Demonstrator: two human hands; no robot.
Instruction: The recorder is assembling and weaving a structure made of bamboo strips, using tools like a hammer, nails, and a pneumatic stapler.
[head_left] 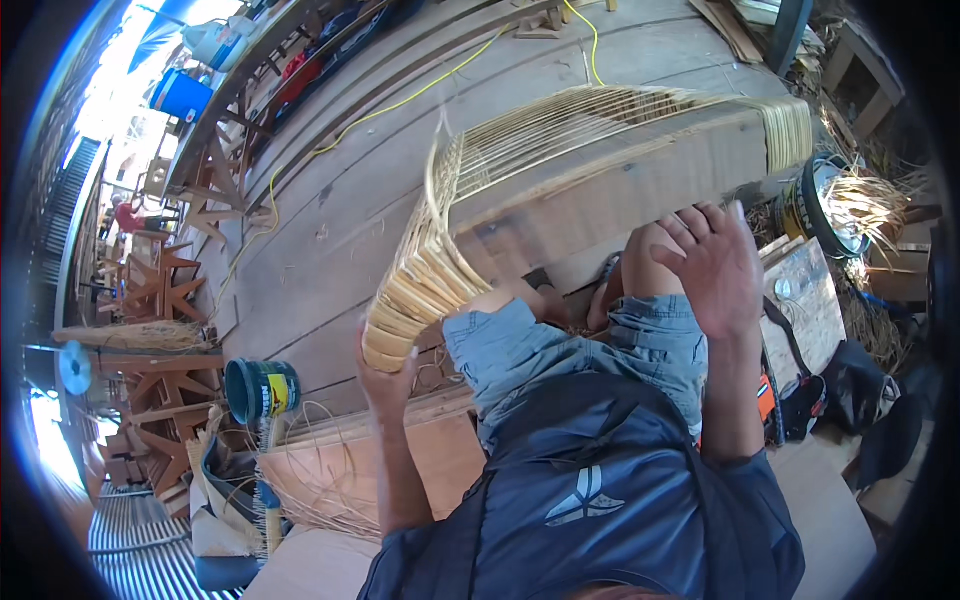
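Observation:
A large wooden frame (pixel 610 180) lies across my knees, with pale rattan strands (pixel 560 130) stretched side by side along it. Its left end curves down and is tightly bound in rattan (pixel 400 310); at the far right end is another wound bundle (pixel 787 135). My left hand (pixel 384 370) grips the lower tip of the bound left end, its fingers partly hidden behind it. Held up by the frame's near side, above my right knee, my right hand (pixel 712 265) shows its palm with the fingers stretched out and nothing in them.
A dark bucket of rattan shavings (pixel 850 205) stands at the right, and a green bucket (pixel 262 390) at the left. A yellow cord (pixel 400 98) snakes over the plank floor. Wooden star shapes (pixel 165 285) pile up far left. Dark bags (pixel 860 385) lie at my right.

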